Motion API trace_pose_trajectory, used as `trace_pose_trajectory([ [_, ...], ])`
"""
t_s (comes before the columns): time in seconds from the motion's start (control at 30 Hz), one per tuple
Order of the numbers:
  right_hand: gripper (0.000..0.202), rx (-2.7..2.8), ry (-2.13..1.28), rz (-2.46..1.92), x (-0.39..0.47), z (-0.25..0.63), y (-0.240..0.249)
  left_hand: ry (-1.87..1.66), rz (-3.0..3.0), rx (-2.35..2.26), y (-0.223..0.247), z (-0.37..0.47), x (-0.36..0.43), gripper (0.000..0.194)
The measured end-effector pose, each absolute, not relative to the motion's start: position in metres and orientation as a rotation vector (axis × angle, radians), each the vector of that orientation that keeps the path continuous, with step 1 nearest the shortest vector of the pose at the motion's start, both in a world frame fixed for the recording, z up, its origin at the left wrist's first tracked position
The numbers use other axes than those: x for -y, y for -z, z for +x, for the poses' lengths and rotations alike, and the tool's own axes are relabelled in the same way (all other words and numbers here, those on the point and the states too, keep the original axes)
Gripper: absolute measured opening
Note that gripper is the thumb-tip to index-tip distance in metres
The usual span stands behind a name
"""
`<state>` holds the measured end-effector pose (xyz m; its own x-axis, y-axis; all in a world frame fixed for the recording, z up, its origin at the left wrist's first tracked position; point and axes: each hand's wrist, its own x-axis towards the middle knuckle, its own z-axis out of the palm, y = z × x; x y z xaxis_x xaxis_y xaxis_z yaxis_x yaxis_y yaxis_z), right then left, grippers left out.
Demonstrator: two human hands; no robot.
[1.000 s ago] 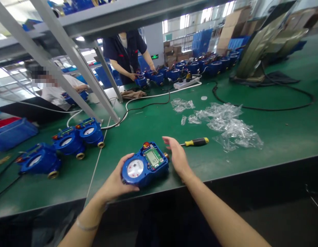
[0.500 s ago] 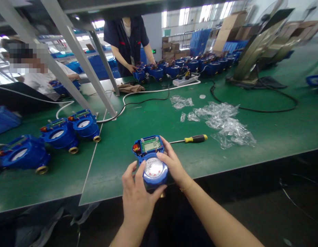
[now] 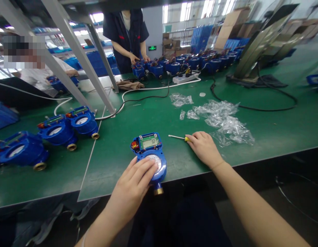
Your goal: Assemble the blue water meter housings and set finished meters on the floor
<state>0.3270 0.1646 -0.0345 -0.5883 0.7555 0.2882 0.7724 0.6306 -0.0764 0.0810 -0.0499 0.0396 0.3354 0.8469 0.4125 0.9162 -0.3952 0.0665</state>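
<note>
A blue water meter [image 3: 162, 161] lies at the front edge of the green bench, its upper housing uncovered to show a circuit board and a lit-free grey display [image 3: 150, 142]. Over its round dial my left hand [image 3: 133, 180] is laid, gripping the body from the left; the thumb is hidden. A brass threaded end [image 3: 159, 190] sticks out past the bench edge. To the right, my right hand [image 3: 204, 147] is closed over the handle of a screwdriver [image 3: 177, 137]. Its thin shaft points left toward the meter, and most of the handle is covered by my fingers.
Several more blue meters [image 3: 56, 132] stand at left by slanted metal posts. Crumpled clear plastic bags [image 3: 223, 118] lie to the right. Behind are a power strip [image 3: 186, 78], cables, a row of meters [image 3: 195, 62], and a co-worker [image 3: 126, 41] handling one.
My right hand has let go of the meter, moved right and closed over the screwdriver. My left hand has shifted from the meter's side onto its dial.
</note>
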Motion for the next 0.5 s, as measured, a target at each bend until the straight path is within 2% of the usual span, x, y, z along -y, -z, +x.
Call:
trace_pose_trajectory([
  [0.1,0.032,2.474,0.073,-1.281,-0.147,0.326,0.030,0.533,-2.441,1.593,-0.044,0.078,0.049,0.051],
  [0.33,0.036,1.849,-0.793,-1.254,-0.078,0.335,0.019,0.513,-2.462,1.572,-0.047,0.078,0.047,0.050],
  [0.5,0.034,1.753,-1.036,-1.204,-0.039,0.336,0.022,0.442,-2.551,1.622,-0.066,0.073,0.039,0.048],
])
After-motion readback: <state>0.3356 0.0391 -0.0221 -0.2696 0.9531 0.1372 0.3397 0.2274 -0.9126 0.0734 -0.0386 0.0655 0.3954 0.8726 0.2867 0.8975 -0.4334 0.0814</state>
